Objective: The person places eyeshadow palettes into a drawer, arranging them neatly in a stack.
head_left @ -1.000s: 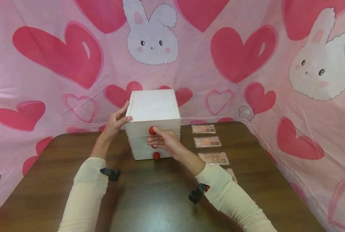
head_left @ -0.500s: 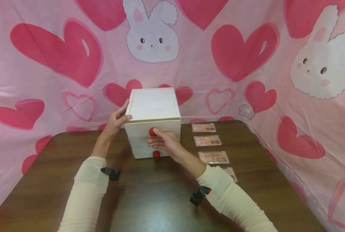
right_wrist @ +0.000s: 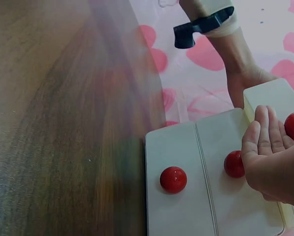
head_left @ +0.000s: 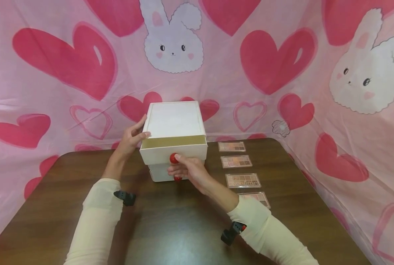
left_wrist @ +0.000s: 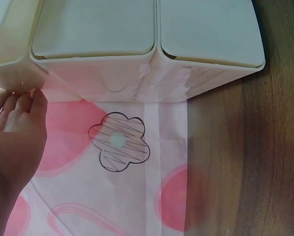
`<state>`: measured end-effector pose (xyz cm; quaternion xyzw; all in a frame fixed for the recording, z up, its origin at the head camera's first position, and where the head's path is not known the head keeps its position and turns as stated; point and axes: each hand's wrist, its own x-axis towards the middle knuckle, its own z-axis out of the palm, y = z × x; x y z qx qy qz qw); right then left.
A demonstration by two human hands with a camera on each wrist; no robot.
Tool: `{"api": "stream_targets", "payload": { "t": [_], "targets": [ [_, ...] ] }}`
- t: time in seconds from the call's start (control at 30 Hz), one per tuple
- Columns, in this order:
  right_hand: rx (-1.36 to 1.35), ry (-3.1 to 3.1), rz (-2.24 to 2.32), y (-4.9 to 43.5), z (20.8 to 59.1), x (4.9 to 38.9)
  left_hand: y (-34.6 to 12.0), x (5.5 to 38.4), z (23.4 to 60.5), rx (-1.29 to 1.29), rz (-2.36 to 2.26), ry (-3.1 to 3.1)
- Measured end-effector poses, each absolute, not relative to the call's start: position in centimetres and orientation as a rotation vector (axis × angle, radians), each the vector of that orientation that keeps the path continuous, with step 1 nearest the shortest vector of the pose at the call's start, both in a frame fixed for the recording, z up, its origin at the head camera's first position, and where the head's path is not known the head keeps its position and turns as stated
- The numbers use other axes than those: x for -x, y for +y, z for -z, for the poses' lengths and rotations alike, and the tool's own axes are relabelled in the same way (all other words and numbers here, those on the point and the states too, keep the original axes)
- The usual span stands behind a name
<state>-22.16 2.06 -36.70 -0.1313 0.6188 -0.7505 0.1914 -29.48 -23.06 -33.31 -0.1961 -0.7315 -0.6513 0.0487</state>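
Note:
A white three-drawer cabinet stands at the back of the table. Its top drawer is pulled partway out, showing a yellowish inner wall. My right hand pinches the red round knob of that drawer between thumb and fingers, with the other fingers extended below it. My left hand braces the cabinet's upper left side, thumb at the top front edge; the left wrist view has these fingers against the side wall. Both lower drawers are closed, with red knobs on their fronts.
To the cabinet's right, several flat eyeshadow palettes lie in a column on the brown wooden table; the right forearm passes close to the nearest one. A pink heart-and-rabbit cloth hangs right behind the cabinet.
The top drawer has gone from closed to partly out, moving toward me with my right hand on its knob. My left hand has stayed on the cabinet's side.

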Motion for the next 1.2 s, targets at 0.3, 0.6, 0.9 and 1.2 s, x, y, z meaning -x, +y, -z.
{"api": "stream_targets", "payload": {
  "t": [0.3,0.6,0.9,1.2],
  "targets": [
    [0.411,1.711,2.088,2.5,36.8,20.9,-23.2,29.4,33.3,0.593,1.985,-2.237],
    [0.466,1.719,2.073,2.9,37.1,19.2,-22.9,29.3,33.6,0.64,2.047,-2.17],
    [0.49,1.718,2.072,3.1,37.4,17.8,-22.9,29.4,33.6,0.638,2.022,-2.175],
    [0.505,1.708,2.043,3.6,37.8,16.4,-23.1,29.6,33.5,0.623,1.995,-2.208]
  ]
}}
